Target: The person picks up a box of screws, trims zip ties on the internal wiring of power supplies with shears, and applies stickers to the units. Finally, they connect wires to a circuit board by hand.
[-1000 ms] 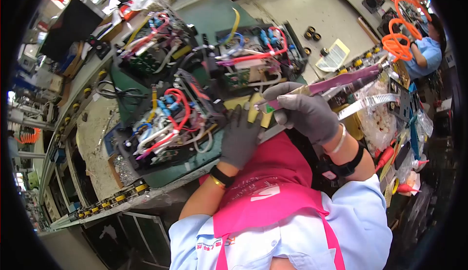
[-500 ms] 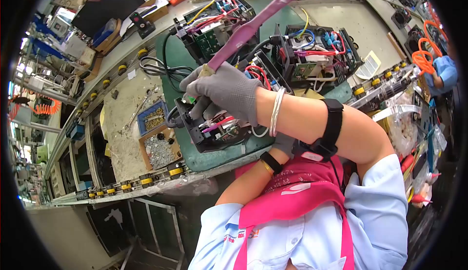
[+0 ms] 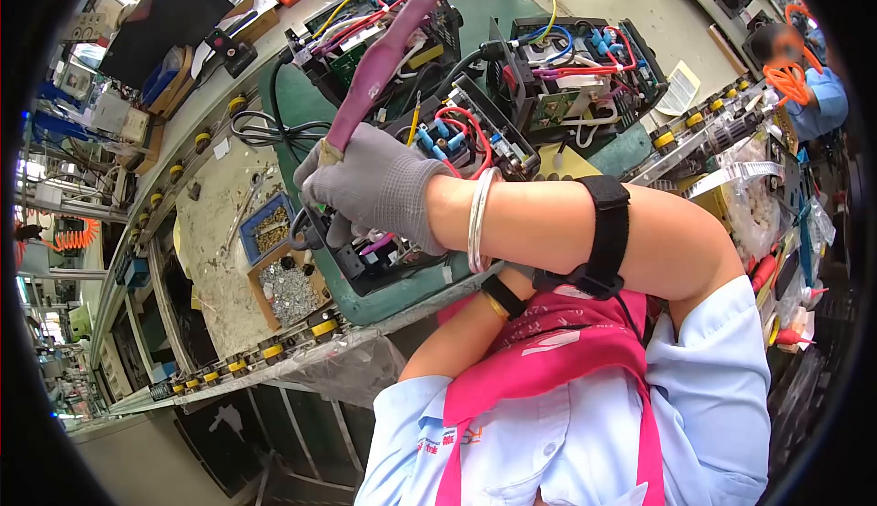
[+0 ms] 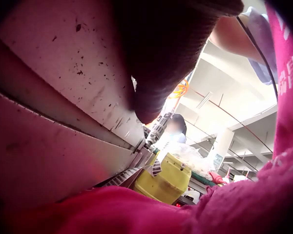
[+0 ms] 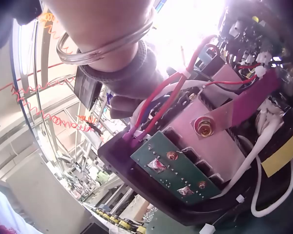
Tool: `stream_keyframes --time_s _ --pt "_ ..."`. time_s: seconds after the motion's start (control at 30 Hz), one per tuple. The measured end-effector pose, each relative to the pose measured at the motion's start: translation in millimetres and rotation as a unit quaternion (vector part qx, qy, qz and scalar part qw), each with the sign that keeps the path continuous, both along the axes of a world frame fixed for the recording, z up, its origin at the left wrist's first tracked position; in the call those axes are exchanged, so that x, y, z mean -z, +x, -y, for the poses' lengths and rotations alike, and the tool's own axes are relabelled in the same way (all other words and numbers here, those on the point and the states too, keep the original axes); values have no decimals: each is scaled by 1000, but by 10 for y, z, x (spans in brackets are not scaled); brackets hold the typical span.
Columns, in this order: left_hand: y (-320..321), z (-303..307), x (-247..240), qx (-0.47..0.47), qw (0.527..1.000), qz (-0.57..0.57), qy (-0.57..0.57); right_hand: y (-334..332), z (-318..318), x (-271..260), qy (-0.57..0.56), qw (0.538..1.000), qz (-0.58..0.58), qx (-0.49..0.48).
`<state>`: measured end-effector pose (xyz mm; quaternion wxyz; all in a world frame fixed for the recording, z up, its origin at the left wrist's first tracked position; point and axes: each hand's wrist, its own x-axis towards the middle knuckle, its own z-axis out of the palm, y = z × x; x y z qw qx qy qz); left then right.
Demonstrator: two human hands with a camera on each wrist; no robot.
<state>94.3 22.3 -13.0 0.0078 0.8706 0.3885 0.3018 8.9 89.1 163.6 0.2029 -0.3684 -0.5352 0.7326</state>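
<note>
My gloved right hand [image 3: 370,182] grips one end of a long purple-wrapped tool [image 3: 370,81], which slants up and away over the bench. That hand is over the left end of the nearest open electronic unit [image 3: 361,273], partly covering it. In the right wrist view the glove [image 5: 129,85] shows behind the unit's red wires [image 5: 156,114], with a green circuit board [image 5: 176,170] and a screw [image 5: 203,126] facing the camera. My left hand is hidden behind the right forearm in the head view; its dark glove [image 4: 178,63] appears close up in the left wrist view, fingers unclear.
Two similar open units [image 3: 575,77] stand farther back on the green mat [image 3: 393,300]. To the left are a blue tray of screws [image 3: 265,232], a box of small metal parts [image 3: 290,291] and a coiled black cable [image 3: 260,131]. Another person [image 3: 818,104] is at the far right.
My right hand has crossed left over the nearest unit with the purple-wrapped tool, which has swung to point away. The left hand, earlier seen flat beside that unit, is now behind the right forearm.
</note>
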Motion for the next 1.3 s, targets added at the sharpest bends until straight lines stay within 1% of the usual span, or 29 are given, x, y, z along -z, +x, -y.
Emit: stream_keyframes --time_s 0.07,0.17,0.27,0.33,0.4,0.47,0.5,0.53,0.57,0.6,0.63,0.67,0.7,0.73,0.8,0.83,0.87,0.9,0.93,1.0,1.03,1.07,1.1,1.13,1.17,1.27,1.3 --pt "5 -1 -7 2 1000 -2 3 -1 5 -7 5 1000 2 -7" --pt "24 8 -19 4 1000 -3 7 28 3 -102 -23 999 22 -16" --pt "43 16 -42 7 1000 -7 12 244 -10 -288 -149 982 -114 -21" --pt "69 47 -63 8 1000 -8 17 510 12 -492 -42 988 -144 -30" --pt "34 62 -74 15 1000 -24 6 877 -37 -639 49 979 -197 -4" --pt "-7 18 -36 62 996 -57 -34 1369 -41 -704 195 952 -220 83" --pt "10 12 -68 30 998 -4 -51 1648 -34 -720 215 941 -243 98" --pt "-7 43 -120 21 990 103 -96 1942 -10 -721 195 935 -275 113" --pt "-5 41 -233 3 974 194 -113 2236 18 -724 177 926 -307 128" --pt "7 19 -266 -9 943 280 -182 2468 57 -675 183 916 -325 146" --pt "12 4 -292 -22 900 357 -251 2700 98 -629 191 905 -343 164" --pt "20 -18 -363 -25 761 475 -441 2855 136 -551 218 898 -320 210" --pt "-1 -75 -353 -15 707 513 -486 2972 175 -459 243 887 -301 253" --pt "-5 -130 -345 -7 651 546 -526 3075 198 -336 243 894 -250 280" --pt "83 -182 -200 -21 652 569 -501 3221 217 -45 236 903 -150 327" --pt "114 -189 -154 -31 651 579 -490 3227 254 106 245 909 -83 327" --pt "165 -189 -173 -59 677 578 -452 3217 258 263 253 911 -15 324" --pt "239 -182 -225 -87 700 575 -415 3213 211 466 404 872 55 270" --pt "284 -179 -249 -114 722 568 -377 3193 177 649 542 805 121 209" --pt "316 -209 -188 -170 831 462 -259 3119 268 850 561 794 187 141" --pt "329 -220 -148 -193 874 401 -195 3095 270 987 578 783 207 102" --pt "302 -207 -99 -191 890 350 -222 3084 268 1142 595 769 226 63" --pt "245 -175 -83 -188 903 297 -249 3079 292 1274 625 728 281 27" --pt "214 -156 -90 -183 912 243 -276 3078 292 1367 635 714 296 9" --pt "243 -132 -122 -201 903 246 -289 3068 291 1436 644 699 311 -9" --pt "199 -125 -117 -207 938 120 -252 3044 303 1542 663 663 345 -41" --pt "197 -130 -145 -211 937 100 -259 3035 306 1555 668 656 348 -46"
